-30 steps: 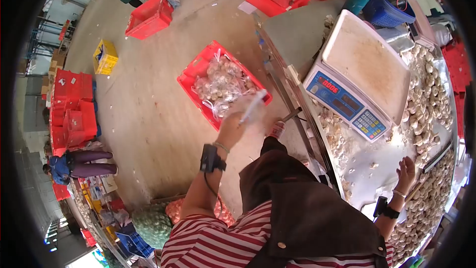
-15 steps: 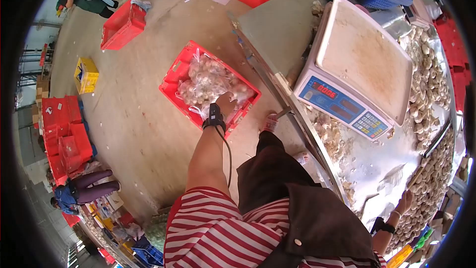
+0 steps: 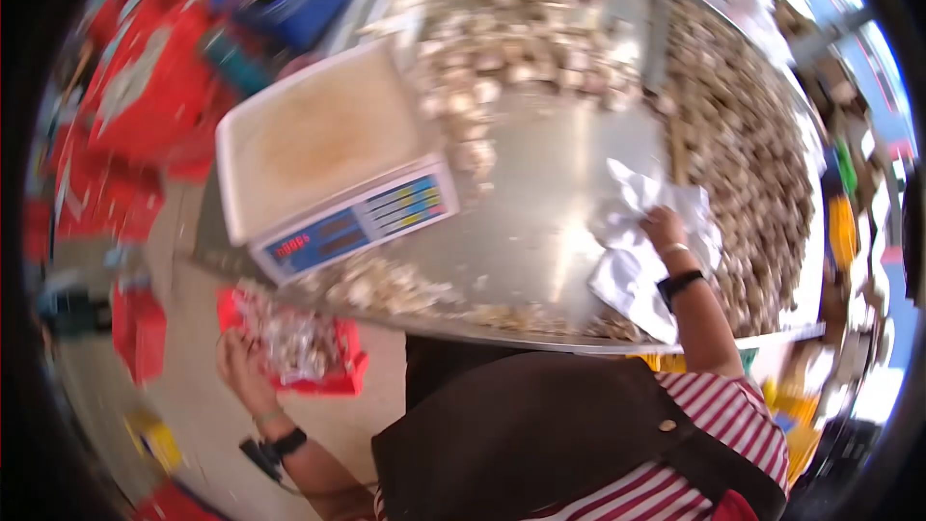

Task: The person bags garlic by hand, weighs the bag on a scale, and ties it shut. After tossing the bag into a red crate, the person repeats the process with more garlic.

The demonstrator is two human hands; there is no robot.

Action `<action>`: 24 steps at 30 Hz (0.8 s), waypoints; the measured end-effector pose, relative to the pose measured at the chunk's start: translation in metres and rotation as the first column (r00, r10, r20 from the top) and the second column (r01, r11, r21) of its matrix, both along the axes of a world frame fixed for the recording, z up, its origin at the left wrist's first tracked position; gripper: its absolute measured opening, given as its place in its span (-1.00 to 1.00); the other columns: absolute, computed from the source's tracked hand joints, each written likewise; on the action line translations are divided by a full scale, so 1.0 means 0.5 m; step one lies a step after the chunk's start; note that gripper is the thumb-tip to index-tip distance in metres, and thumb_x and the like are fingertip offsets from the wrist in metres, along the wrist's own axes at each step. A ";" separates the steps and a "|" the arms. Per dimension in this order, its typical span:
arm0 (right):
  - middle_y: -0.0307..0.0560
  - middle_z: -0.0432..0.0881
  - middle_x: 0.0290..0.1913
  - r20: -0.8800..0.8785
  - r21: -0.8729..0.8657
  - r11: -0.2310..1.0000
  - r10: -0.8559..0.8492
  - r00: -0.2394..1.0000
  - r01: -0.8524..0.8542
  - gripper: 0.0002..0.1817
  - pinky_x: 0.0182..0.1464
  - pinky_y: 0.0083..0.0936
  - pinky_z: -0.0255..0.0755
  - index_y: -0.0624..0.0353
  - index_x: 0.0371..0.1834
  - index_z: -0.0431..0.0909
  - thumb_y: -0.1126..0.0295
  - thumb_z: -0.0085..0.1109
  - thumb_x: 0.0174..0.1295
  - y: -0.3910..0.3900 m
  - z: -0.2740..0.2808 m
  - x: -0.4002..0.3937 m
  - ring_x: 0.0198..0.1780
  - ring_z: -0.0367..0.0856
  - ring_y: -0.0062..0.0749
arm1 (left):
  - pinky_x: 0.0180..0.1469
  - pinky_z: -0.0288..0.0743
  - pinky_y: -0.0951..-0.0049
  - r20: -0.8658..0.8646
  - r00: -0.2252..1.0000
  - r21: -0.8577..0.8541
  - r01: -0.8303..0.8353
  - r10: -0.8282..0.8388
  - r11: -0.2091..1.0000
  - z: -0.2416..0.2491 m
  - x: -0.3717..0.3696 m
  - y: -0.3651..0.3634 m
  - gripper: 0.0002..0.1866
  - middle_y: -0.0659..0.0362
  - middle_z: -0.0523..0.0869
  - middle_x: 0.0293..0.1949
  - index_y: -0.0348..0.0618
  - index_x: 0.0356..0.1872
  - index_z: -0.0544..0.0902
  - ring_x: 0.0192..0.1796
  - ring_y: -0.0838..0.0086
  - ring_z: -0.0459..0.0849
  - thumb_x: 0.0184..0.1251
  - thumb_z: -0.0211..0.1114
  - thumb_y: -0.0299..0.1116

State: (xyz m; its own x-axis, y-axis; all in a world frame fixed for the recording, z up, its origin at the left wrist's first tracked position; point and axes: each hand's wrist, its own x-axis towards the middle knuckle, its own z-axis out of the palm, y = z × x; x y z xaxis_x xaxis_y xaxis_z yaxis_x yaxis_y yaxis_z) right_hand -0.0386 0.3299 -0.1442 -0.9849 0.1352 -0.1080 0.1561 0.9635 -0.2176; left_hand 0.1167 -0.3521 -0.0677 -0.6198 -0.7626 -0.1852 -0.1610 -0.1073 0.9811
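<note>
My right hand (image 3: 662,228) is closed on a crumpled white sheet, which looks like a thin plastic bag (image 3: 632,275), on the metal table (image 3: 540,203). My left hand (image 3: 241,367) is blurred but looks open, with nothing visible in it. It hangs beside the left side of a red crate (image 3: 352,367) on the floor. Bagged garlic (image 3: 299,342) in clear plastic fills that crate. A weighing scale (image 3: 328,150) with a lit red display stands on the table's left part.
Loose garlic bulbs (image 3: 521,29) cover the table's far side. A larger heap of bulbs (image 3: 748,164) lies at the right, behind a wooden strip. Garlic skins (image 3: 386,285) lie along the near edge. A blue basket (image 3: 289,0) and red crates (image 3: 145,87) are at the left.
My view has swung right toward the table. My left hand has come out from the crate's bags to its side. My right hand has moved onto the white sheet and gripped it.
</note>
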 end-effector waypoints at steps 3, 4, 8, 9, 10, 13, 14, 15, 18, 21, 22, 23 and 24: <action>0.08 0.57 -0.36 -0.081 -0.152 0.988 -0.043 0.996 0.030 -0.71 -0.20 -0.18 0.41 0.22 -0.42 0.59 0.18 0.14 0.17 -0.018 0.060 0.014 -0.26 0.54 0.05 | -0.11 0.39 0.53 -0.156 0.938 -0.068 0.304 -0.311 0.950 0.076 -0.112 0.161 -0.77 0.21 0.56 -0.27 -0.22 -0.19 0.54 -0.21 0.56 0.52 0.38 0.13 -0.24; 0.08 0.58 -0.35 -0.119 -0.200 0.979 -0.064 0.991 0.039 -0.72 -0.20 -0.19 0.42 0.21 -0.39 0.61 0.20 0.10 0.20 -0.012 0.065 0.025 -0.26 0.55 0.05 | -0.13 0.38 0.53 -0.180 0.871 -0.121 0.442 -0.458 0.889 0.099 -0.140 0.229 -0.79 0.22 0.55 -0.30 -0.22 -0.22 0.53 -0.24 0.56 0.51 0.39 0.12 -0.26; 0.08 0.58 -0.33 -0.189 -0.385 0.923 -0.087 0.978 0.008 -0.74 -0.22 -0.26 0.41 0.26 -0.37 0.59 0.28 0.05 0.25 -0.004 0.109 0.071 -0.26 0.56 0.02 | -0.09 0.42 0.52 -0.112 0.593 -0.138 0.786 -0.798 0.603 0.111 -0.277 0.553 -0.78 0.20 0.62 -0.34 -0.24 -0.32 0.57 -0.22 0.55 0.55 0.41 0.07 -0.30; 0.08 0.59 -0.32 -0.200 -0.432 0.902 -0.105 0.974 0.009 -0.74 -0.22 -0.26 0.41 0.26 -0.37 0.59 0.28 0.04 0.26 -0.001 0.116 0.084 -0.25 0.56 0.02 | 0.00 0.44 0.50 -0.097 0.445 -0.204 0.867 -0.890 0.455 0.101 -0.300 0.628 -0.78 0.18 0.65 -0.26 -0.25 -0.24 0.60 -0.13 0.51 0.58 0.41 0.09 -0.30; 0.09 0.59 -0.31 -0.209 -0.477 0.879 -0.125 0.970 0.011 -0.74 -0.21 -0.26 0.41 0.27 -0.37 0.58 0.28 0.03 0.27 0.002 0.122 0.095 -0.25 0.55 0.03 | 0.06 0.42 0.48 -0.065 0.294 -0.236 0.924 -0.954 0.301 0.082 -0.320 0.702 -0.77 0.17 0.64 -0.14 -0.25 -0.13 0.59 -0.03 0.45 0.59 0.39 0.14 -0.30; 0.10 0.59 -0.28 -0.201 -0.574 0.817 -0.201 0.959 0.051 -0.73 -0.20 -0.26 0.40 0.28 -0.35 0.57 0.28 0.01 0.28 0.014 0.128 0.124 -0.24 0.55 0.05 | 0.11 0.39 0.50 -0.009 0.155 -0.546 0.827 -0.988 0.134 0.041 -0.326 0.926 -0.63 0.09 0.58 0.03 -0.27 0.01 0.54 0.10 0.45 0.53 0.29 0.26 -0.24; 0.12 0.60 -0.28 -0.205 -0.607 0.794 -0.160 0.966 0.003 -0.73 -0.19 -0.26 0.41 0.28 -0.33 0.57 0.28 -0.01 0.29 0.029 0.109 0.130 -0.22 0.55 0.06 | 0.11 0.39 0.50 0.005 0.124 -0.547 0.831 -0.992 0.101 0.026 -0.323 0.986 -0.63 0.09 0.58 0.03 -0.27 0.01 0.54 0.10 0.45 0.53 0.29 0.26 -0.24; 0.12 0.60 -0.27 -0.201 -0.611 0.792 -0.164 0.966 0.008 -0.73 -0.18 -0.25 0.41 0.28 -0.33 0.57 0.28 -0.01 0.29 0.033 0.114 0.140 -0.22 0.55 0.06 | 0.02 0.43 0.42 -0.004 0.172 -0.559 0.816 -0.985 0.145 0.008 -0.321 1.039 -0.68 0.05 0.60 -0.07 -0.27 -0.09 0.56 0.01 0.33 0.58 0.25 0.29 -0.27; 0.11 0.62 -0.27 -0.241 -0.622 0.782 -0.238 0.941 0.038 -0.75 -0.18 -0.25 0.43 0.28 -0.34 0.58 0.30 0.01 0.28 0.042 0.137 0.164 -0.24 0.55 0.04 | -0.18 0.47 0.35 0.104 0.146 -0.500 0.863 -0.984 0.075 -0.008 -0.330 1.106 -0.77 0.05 0.65 -0.28 -0.29 -0.27 0.58 -0.20 0.28 0.63 0.20 0.33 -0.32; 0.07 0.62 -0.32 -0.273 -0.645 0.760 -0.324 0.906 0.077 -0.84 -0.24 -0.31 0.44 0.27 -0.36 0.60 0.38 0.12 0.20 0.064 0.148 0.187 -0.28 0.57 -0.01 | -0.36 0.43 0.40 0.158 0.059 -0.233 0.972 -0.986 0.021 -0.035 -0.330 1.108 -0.80 0.18 0.65 -0.48 -0.29 -0.41 0.58 -0.38 0.44 0.61 0.18 0.35 -0.35; 0.07 0.62 -0.32 -0.267 -0.656 0.749 -0.348 0.899 0.095 -0.84 -0.24 -0.31 0.44 0.27 -0.36 0.60 0.38 0.12 0.20 0.073 0.148 0.193 -0.28 0.57 -0.01 | -0.44 0.39 0.43 0.095 0.068 -0.046 0.997 -0.993 0.064 -0.042 -0.325 1.099 -0.81 0.26 0.64 -0.55 -0.27 -0.48 0.58 -0.46 0.54 0.57 0.17 0.36 -0.36; 0.06 0.62 -0.34 -0.286 -0.673 0.733 -0.377 0.881 0.096 -0.87 -0.25 -0.33 0.44 0.26 -0.36 0.60 0.41 0.14 0.18 0.080 0.148 0.196 -0.29 0.57 -0.02 | -0.38 0.39 0.58 -0.034 0.098 0.192 0.977 -0.995 0.090 -0.036 -0.314 1.089 -0.85 0.33 0.63 -0.46 -0.24 -0.45 0.57 -0.41 0.69 0.52 0.18 0.36 -0.41; 0.04 0.62 -0.36 -0.303 -0.690 0.718 -0.402 0.864 0.092 -0.89 -0.27 -0.36 0.43 0.26 -0.36 0.60 0.44 0.16 0.17 0.086 0.147 0.197 -0.31 0.57 -0.04 | -0.38 0.39 0.58 -0.018 0.086 0.191 0.978 -0.996 0.081 -0.027 -0.306 1.082 -0.85 0.33 0.63 -0.46 -0.24 -0.45 0.57 -0.41 0.69 0.52 0.18 0.36 -0.41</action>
